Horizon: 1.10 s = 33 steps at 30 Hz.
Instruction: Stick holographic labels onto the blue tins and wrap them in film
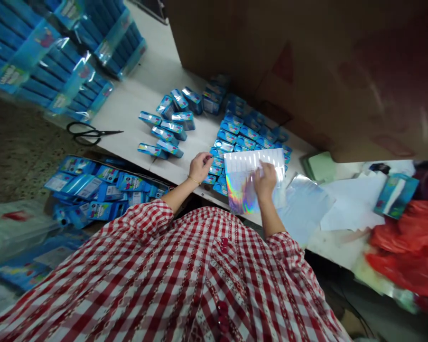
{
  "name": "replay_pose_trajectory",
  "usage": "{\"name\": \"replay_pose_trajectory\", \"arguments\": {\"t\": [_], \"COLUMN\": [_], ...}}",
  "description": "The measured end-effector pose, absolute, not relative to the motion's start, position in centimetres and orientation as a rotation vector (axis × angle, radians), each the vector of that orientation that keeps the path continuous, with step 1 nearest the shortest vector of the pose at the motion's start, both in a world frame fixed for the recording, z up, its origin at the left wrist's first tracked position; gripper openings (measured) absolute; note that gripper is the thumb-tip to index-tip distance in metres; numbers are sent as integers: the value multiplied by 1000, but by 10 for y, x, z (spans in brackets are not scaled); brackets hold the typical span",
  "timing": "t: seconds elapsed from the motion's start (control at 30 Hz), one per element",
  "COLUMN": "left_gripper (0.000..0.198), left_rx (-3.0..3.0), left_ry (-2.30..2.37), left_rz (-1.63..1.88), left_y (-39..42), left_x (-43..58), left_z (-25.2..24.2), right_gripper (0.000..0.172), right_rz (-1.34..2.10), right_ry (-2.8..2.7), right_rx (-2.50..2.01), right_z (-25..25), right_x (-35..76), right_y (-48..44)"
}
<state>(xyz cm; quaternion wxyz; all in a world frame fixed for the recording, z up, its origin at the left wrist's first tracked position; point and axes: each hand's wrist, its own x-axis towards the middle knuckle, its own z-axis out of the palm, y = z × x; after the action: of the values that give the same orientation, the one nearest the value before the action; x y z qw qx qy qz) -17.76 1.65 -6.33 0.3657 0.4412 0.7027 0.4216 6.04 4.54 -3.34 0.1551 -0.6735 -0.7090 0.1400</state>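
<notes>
R grip [265, 179]: you're holding holo sheet [239, 192].
L grip [200, 167]: loose, empty, beside blue boxes [228, 137].
Sheet: thin, light, bendy, slick; take by edges.

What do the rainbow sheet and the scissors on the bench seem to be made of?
The holographic sheet under the right hand looks like thin plastic film or foil-laminated card: glossy, with a rainbow sheen. The scissors seem steel-bladed with black plastic loop handles, though small here.
</notes>
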Motion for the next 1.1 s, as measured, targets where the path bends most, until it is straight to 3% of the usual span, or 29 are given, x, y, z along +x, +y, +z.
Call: {"name": "replay_pose_trajectory", "arguments": {"t": [0.07, 0.23, 0.43, 0.6, 0.67, 0.8, 0.87, 0.97, 1.1], "left_gripper": [21, 36, 74, 88, 86, 74, 69, 53, 35], "left_rx": [1274, 1407, 964, 768, 817, 848, 858, 876, 918], "left_ry": [1745, 1687, 1575, 1318, 1283, 1308, 1316, 1307, 1256], "left_rz": [930, 699, 917, 1074, 1150, 1257, 1284, 1311, 1206], "left_y": [19, 20, 20, 30, 38, 53, 56, 55, 45], "left_x": [-159, -129, -118, -108, -106, -111, -115, -120, -125], "left_z": [-54, -53, -60, -41, -29, -7, 0, 9, 21], "right_gripper": [42, 43, 32, 31, 37, 81, 94, 87, 55], "right_rz": [305, 587, 1185, 1157, 1149, 1224, 1148, 994, 983], "right_ry": [-1792, -1626, -1010, -844, -872, -1088, -1109, -999, -846], "right_rx": [-2057, -2103, -1706, -1539, -1503, -1460, -1463, -1469, -1485], "right_z": [-36, -52, -40, -10, 1, 14, 15, 13, 20], "right_x": [107, 160, 173, 185, 187, 186, 184, 178, 176], "right_y": [66, 97, 89, 79, 74, 56, 49, 44, 42]}}
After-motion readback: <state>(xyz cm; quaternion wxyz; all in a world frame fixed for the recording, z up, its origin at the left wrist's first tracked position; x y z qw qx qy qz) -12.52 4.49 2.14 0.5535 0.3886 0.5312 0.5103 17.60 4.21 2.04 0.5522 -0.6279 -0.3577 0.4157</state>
